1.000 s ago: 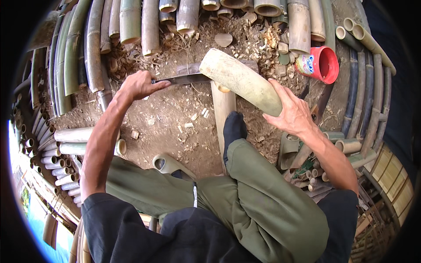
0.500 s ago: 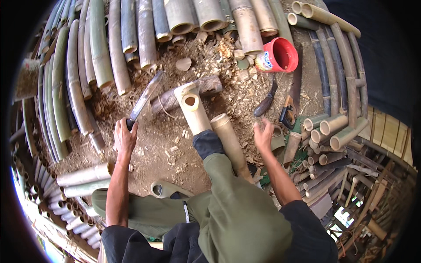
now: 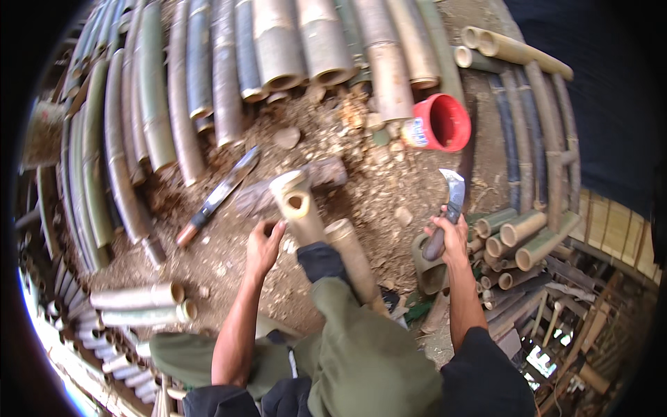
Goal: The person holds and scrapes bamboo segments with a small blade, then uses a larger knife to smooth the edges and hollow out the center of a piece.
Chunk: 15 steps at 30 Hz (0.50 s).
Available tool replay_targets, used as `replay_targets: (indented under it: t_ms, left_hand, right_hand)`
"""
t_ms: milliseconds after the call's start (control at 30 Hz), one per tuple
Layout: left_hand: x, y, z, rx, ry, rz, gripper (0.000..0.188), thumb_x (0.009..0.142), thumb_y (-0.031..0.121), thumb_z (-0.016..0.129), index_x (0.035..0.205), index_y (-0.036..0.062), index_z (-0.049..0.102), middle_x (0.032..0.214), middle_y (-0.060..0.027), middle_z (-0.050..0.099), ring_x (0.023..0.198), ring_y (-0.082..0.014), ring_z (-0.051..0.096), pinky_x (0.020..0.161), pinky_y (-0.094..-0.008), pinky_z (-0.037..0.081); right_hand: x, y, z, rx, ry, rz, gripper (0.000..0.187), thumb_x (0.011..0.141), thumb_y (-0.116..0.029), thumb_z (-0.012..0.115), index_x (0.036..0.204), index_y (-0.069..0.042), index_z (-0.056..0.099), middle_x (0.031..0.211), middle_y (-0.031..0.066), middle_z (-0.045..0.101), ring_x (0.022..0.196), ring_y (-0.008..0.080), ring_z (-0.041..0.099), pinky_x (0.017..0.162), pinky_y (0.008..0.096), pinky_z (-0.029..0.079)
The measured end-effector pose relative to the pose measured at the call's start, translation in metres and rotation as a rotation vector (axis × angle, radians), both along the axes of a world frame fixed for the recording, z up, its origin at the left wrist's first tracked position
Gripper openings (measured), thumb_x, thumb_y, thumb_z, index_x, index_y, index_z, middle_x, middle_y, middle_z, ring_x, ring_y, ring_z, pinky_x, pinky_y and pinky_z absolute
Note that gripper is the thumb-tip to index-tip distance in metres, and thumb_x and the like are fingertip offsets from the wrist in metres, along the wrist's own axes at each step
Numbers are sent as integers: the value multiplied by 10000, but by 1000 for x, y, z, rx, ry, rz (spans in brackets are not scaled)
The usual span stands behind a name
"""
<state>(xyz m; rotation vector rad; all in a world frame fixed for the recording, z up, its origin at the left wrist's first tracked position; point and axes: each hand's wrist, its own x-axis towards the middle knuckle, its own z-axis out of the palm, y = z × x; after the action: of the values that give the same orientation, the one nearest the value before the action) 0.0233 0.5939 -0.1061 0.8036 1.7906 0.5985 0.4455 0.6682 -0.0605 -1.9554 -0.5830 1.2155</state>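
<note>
Here, right hand [image 3: 450, 238] grips hooked knife [image 3: 454, 187], right of holed bamboo [image 3: 308, 226]; left hand [image 3: 265, 246] loose, empty, close by its left side. Bamboo probably stiff, light; best held round tube.

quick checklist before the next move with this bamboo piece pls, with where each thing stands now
1. Dark-handled steel knife with hooked blade gripped in right hand: ok.
2. Left hand away from that blade: ok, well apart.
3. Pale bamboo tube with cut hole gripped by left hand: not ok, fingers only beside it.
4. Dark-socked foot pressing the tube firmly: cannot tell.
5. Straight-bladed knife with brown-ended handle out of both hands: ok, on the ground.
</note>
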Motion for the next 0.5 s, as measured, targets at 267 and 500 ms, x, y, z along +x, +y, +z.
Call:
replay_targets:
  t_ms: [267, 500]
  left_hand:
    - [53, -24, 45, 109, 169, -55, 385, 891, 245, 684, 1143, -35, 606, 1082, -218, 600, 1016, -334, 610, 875, -426, 498]
    - [47, -19, 92, -66, -154, -19, 353, 917, 219, 662, 1158, -36, 625, 1011, -175, 705, 950, -234, 675, 867, -355, 523]
  right_hand:
    - [5, 155, 116, -165, -219, 610, 263, 1021, -286, 502, 1119, -43, 528, 747, 38, 549, 519, 132, 572, 445, 302, 499]
    - [5, 239, 56, -586, -461, 879, 231, 1010, -251, 482, 1051, -24, 500, 733, 52, 532, 531, 185, 579, 459, 372, 516]
